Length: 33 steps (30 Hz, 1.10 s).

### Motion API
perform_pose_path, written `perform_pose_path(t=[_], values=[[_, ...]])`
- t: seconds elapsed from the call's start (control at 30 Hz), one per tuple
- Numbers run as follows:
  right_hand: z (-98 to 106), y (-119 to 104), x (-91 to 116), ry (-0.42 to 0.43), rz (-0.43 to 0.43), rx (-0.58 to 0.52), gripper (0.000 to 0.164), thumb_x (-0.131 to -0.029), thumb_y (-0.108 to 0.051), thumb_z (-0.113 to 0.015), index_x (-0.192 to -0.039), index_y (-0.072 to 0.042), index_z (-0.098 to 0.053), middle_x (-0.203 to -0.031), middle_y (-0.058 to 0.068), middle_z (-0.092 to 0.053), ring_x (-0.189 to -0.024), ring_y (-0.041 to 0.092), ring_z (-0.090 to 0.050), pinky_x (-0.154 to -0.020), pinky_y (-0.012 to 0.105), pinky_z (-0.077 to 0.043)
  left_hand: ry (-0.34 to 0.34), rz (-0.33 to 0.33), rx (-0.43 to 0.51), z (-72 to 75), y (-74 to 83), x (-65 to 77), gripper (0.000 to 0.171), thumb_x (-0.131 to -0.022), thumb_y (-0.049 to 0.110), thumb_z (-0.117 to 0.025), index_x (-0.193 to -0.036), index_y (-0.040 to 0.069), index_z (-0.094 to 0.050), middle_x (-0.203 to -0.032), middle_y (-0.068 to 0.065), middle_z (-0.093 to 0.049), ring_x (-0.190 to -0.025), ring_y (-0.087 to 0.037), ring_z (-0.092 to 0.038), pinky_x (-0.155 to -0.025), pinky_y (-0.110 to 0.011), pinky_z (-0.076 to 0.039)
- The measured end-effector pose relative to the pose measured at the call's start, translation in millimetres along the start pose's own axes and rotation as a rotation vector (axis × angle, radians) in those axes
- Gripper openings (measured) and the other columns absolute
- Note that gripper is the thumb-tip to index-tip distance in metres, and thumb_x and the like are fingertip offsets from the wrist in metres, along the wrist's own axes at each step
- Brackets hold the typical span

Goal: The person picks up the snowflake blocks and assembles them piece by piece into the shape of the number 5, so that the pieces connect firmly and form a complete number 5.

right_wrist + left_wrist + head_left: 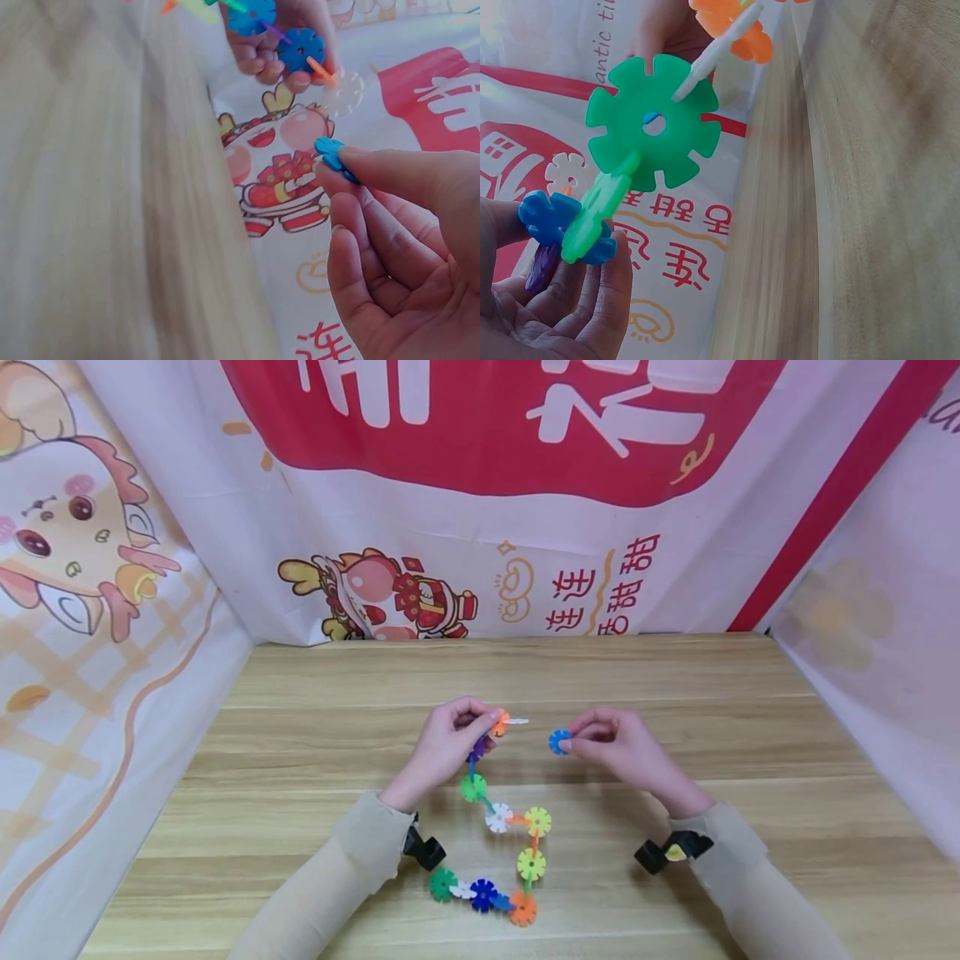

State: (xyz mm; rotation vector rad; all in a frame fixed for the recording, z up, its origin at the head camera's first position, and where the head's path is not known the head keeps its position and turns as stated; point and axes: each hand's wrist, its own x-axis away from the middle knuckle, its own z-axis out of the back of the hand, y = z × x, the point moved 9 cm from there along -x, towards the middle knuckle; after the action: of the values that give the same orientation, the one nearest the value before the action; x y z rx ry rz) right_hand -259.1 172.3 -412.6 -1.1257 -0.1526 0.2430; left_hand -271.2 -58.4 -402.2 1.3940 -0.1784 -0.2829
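My left hand (448,742) holds one end of a chain of colourful slotted snowflake discs. At that end are an orange disc (499,724) and a white disc (346,93) seen edge-on from the head. The chain bends down past a light green disc (472,787) and yellow discs to a dark green disc (442,885) near my left wrist. Between thumb and index finger, my right hand (618,745) pinches a single blue disc (558,742), apart from the white one. In the left wrist view a green disc (630,112) partly covers the scene behind.
A wood-grain table (322,693) lies under both hands. Printed cloth with a red and white design (487,527) stands behind it, and more cloth (97,610) flanks both sides. Each wrist wears a black camera strap (423,847).
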Motion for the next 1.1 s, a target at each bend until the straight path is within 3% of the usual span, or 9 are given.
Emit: perform_pose_path(t=[0.27,0.67,0.83,1.1], values=[[0.0,-19.6,-6.7,0.048,0.020,-0.033,0.024,-0.091,-0.026,-0.080,-0.104,-0.009,-0.070,-0.093,0.004,-0.075,-0.088,0.030,-0.070,-0.083,0.050,-0.057,0.001,0.011,-0.001,0.2,-2.0,-0.2,0.017,-0.104,0.023,-0.063,-0.106,0.007,-0.069,-0.092,-0.008,-0.070,-0.078,-0.024,-0.068,-0.067,-0.031,-0.057],[-7.2,-29.6,-16.3,0.062,0.015,-0.063,0.025,-0.092,-0.023,-0.079,-0.106,-0.005,-0.069,-0.092,0.006,-0.075,-0.084,0.026,-0.070,-0.082,0.050,-0.057,-0.004,0.012,0.006,-1.1,-2.1,-0.6,0.017,-0.104,0.021,-0.062,-0.108,0.007,-0.069,-0.094,-0.008,-0.070,-0.078,-0.023,-0.069,-0.070,-0.034,-0.059],[-9.7,-27.5,-19.5,0.054,0.019,-0.085,0.026,-0.093,-0.024,-0.079,-0.106,-0.004,-0.069,-0.092,0.008,-0.075,-0.083,0.028,-0.069,-0.084,0.056,-0.056,-0.008,0.015,0.005,-1.5,-1.9,-0.2,0.017,-0.105,0.022,-0.062,-0.108,0.007,-0.069,-0.094,-0.008,-0.071,-0.079,-0.024,-0.069,-0.071,-0.035,-0.059],[-12.4,-25.1,-21.8,0.036,0.017,-0.109,0.025,-0.093,-0.024,-0.078,-0.107,-0.004,-0.069,-0.094,0.008,-0.075,-0.083,0.029,-0.069,-0.080,0.045,-0.059,-0.008,0.010,0.005,-1.0,-1.7,-0.1,0.019,-0.105,0.023,-0.061,-0.109,0.007,-0.070,-0.093,-0.009,-0.071,-0.079,-0.024,-0.069,-0.070,-0.035,-0.059]])
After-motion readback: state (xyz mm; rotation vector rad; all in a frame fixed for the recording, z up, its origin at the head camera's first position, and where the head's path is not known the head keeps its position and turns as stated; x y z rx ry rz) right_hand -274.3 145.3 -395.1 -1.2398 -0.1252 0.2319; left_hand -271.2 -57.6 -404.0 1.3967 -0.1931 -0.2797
